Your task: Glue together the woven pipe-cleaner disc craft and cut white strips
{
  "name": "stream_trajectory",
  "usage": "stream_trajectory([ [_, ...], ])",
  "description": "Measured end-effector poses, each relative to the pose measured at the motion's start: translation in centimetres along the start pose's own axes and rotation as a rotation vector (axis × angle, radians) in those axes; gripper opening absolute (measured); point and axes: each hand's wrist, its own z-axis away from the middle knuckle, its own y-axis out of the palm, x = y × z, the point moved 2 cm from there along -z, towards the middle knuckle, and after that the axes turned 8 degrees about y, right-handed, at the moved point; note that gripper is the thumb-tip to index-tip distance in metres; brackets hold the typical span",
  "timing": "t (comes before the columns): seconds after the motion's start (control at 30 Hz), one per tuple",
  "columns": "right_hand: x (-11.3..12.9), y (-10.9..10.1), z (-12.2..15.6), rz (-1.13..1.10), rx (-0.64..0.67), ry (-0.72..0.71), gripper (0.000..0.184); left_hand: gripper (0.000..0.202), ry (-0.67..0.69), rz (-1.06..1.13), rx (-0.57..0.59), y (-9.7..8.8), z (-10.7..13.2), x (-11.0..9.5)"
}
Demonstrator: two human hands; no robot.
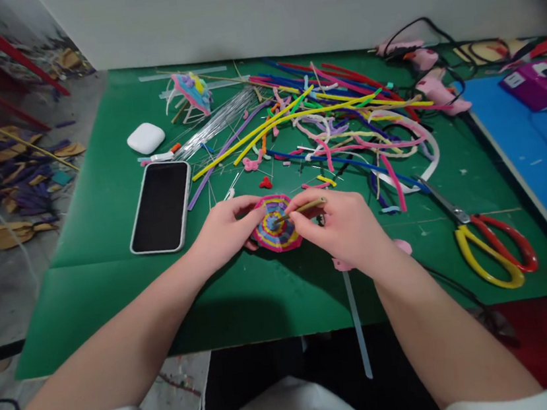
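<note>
My left hand grips the left rim of a small round canopy with pink, yellow, blue and purple rings, like a toy umbrella top of pipe cleaners. Between the thumb and fingers of my right hand is a thin brownish stick. Its tip meets the middle of the canopy; whether it goes through, I cannot tell. Partly hidden beneath my right hand lies a pink tool, probably a glue gun, with a clear glue stick jutting over the table's near edge.
Tangled pipe cleaners and silver wires cover the far middle of the green table. A phone, a white case and a finished-looking little umbrella lie left. Scissors and a blue board are right.
</note>
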Motion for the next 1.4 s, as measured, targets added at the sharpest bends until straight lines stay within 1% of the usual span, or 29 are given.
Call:
stream_trajectory([
  [0.23,0.1,0.1,0.0,0.004,0.013,-0.020,0.010,0.034,-0.013,-0.018,-0.002,0.0,0.1,-0.2],
  [0.67,-0.4,0.7,-0.1,0.070,-0.008,-0.078,0.010,0.034,-0.009,-0.017,0.015,0.1,0.1,-0.1],
  [1.07,-0.6,1.1,-0.1,0.124,0.007,-0.074,0.011,0.031,-0.015,0.030,0.014,0.2,-0.2,0.3],
  [1.27,-0.6,1.4,-0.1,0.140,0.048,-0.072,0.014,0.032,-0.029,0.035,0.008,0.2,-0.3,0.5],
  [1.4,-0.8,1.6,-0.1,0.132,0.049,-0.076,0.014,0.030,-0.033,0.048,0.011,0.3,-0.3,0.4],
])
